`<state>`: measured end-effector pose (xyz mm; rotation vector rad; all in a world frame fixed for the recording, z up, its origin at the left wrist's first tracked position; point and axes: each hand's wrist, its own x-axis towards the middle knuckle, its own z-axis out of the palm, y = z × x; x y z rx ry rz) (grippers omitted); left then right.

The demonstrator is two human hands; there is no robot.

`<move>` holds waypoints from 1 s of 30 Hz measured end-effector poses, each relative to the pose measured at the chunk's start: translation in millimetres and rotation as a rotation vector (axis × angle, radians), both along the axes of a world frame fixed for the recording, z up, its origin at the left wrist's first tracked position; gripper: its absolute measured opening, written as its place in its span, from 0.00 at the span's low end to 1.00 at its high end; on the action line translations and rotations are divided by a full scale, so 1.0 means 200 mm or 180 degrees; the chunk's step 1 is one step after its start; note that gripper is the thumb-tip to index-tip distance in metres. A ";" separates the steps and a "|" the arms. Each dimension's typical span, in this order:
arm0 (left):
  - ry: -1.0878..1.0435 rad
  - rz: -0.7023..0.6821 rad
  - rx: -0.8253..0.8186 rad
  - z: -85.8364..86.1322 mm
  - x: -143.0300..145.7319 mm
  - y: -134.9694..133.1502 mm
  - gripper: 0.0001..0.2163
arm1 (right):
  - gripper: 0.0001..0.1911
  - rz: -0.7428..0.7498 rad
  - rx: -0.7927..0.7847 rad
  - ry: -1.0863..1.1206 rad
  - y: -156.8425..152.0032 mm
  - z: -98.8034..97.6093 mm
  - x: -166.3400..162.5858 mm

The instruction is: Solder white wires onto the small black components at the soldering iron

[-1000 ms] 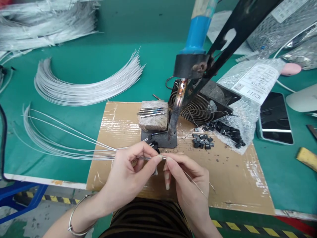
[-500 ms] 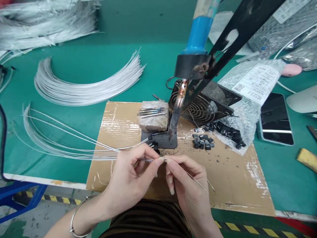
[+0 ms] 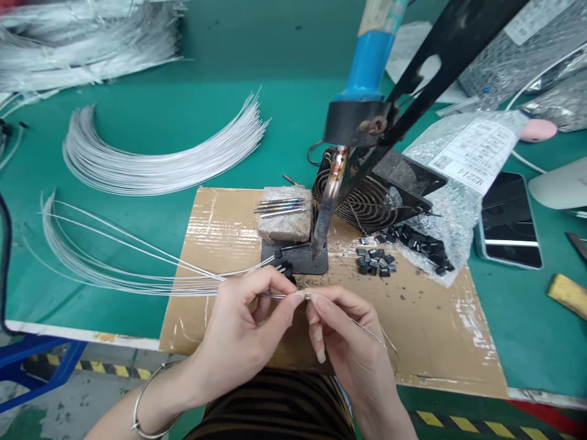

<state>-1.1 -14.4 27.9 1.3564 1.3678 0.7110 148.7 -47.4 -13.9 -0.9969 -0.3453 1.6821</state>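
Observation:
My left hand [image 3: 252, 327] pinches a thin wire [image 3: 273, 296] between thumb and forefinger, over the front of the cardboard sheet. Right beside it, my right hand [image 3: 351, 336] is closed in a pinch on a thin strand [image 3: 367, 328] that trails out past its knuckles to the right. The fingertips of both hands nearly meet and cover the joined spot. White wires [image 3: 137, 278] run in from the left behind my left hand, with black connectors [image 3: 287, 269] by their ends. Just beyond the fingers, a soldering iron [image 3: 326, 211] points down at a dark base plate [image 3: 302, 261].
Silver sticks [image 3: 280, 208] lie on a grey block [image 3: 284, 229]. A black fan [image 3: 371, 195] stands behind the iron. Small black housings [image 3: 376, 263] are scattered on the cardboard [image 3: 426, 342], near a bubble-wrap bag [image 3: 458, 214]. A phone [image 3: 511, 220] lies right; a wire bundle [image 3: 160, 165] lies back left.
My right fingertips have shifted very slightly right, and the strand behind that hand has changed its curve a little. The left hand keeps its pinch in nearly the same place.

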 end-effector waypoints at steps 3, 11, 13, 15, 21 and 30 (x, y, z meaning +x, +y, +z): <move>0.0066 0.0070 0.0223 -0.01 0.02 -0.01 0.08 | 0.08 -0.0030 0.0008 -0.0011 0.01 0.01 -0.01; 0.0194 0.0268 0.0612 -0.07 0.04 -0.04 0.09 | 0.10 -0.0234 -0.0135 -0.0051 0.01 0.02 -0.04; 0.0139 0.0310 0.0598 -0.09 0.04 -0.05 0.09 | 0.10 -0.0279 -0.0175 -0.0063 0.01 0.02 -0.05; 0.0117 0.0351 0.0635 -0.10 0.05 -0.06 0.09 | 0.11 -0.0346 -0.0214 -0.0079 0.01 0.02 -0.06; -0.0069 0.0496 0.0607 -0.12 0.06 -0.08 0.07 | 0.11 -0.0455 -0.0234 -0.0070 0.01 0.03 -0.07; -0.0322 0.0756 0.0105 -0.08 0.07 -0.05 0.06 | 0.07 -0.0298 0.0106 -0.0173 0.01 0.03 -0.03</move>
